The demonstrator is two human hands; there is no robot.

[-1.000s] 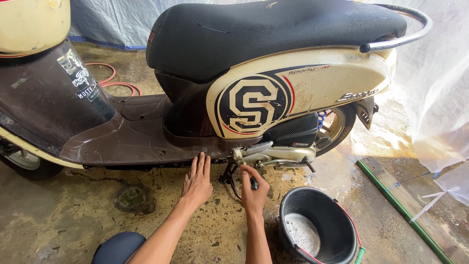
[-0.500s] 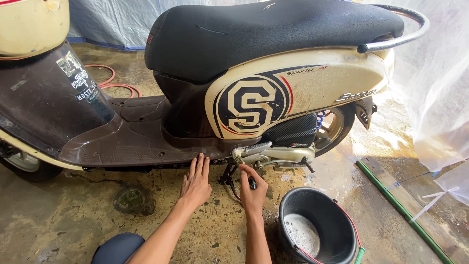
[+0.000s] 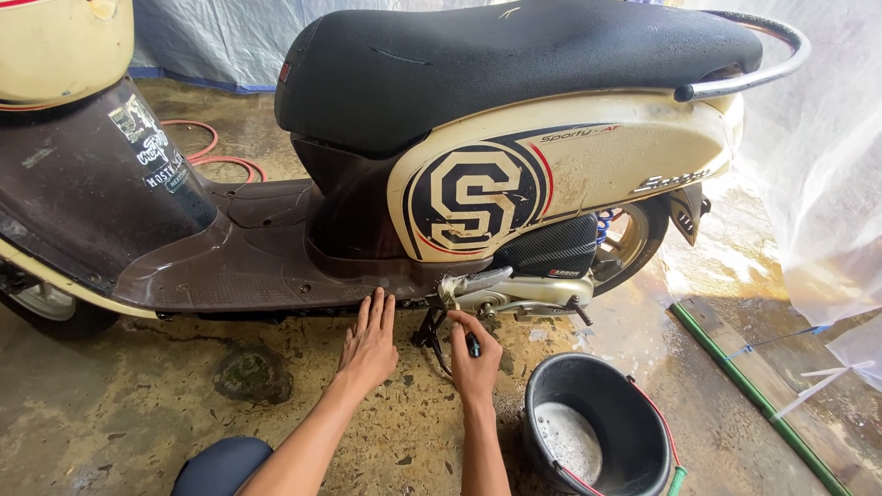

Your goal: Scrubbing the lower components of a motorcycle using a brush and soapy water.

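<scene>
A cream and brown scooter (image 3: 570, 174) with a black seat stands on wet concrete. My left hand (image 3: 369, 344) is flat and open, fingertips touching the lower edge of the brown floorboard (image 3: 248, 276). My right hand (image 3: 474, 356) is closed around a small dark tool (image 3: 472, 345), held beside the black side stand (image 3: 428, 327) under the engine case (image 3: 514, 294). What the tool's tip touches is hidden behind the hand.
A black bucket (image 3: 634, 413) with soapy water sits right of my right hand. A red hose (image 3: 216, 156) lies behind the scooter. A green-edged wooden plank (image 3: 753, 386) and plastic sheeting (image 3: 818, 184) are at the right. My dark knee (image 3: 220, 464) is at bottom left.
</scene>
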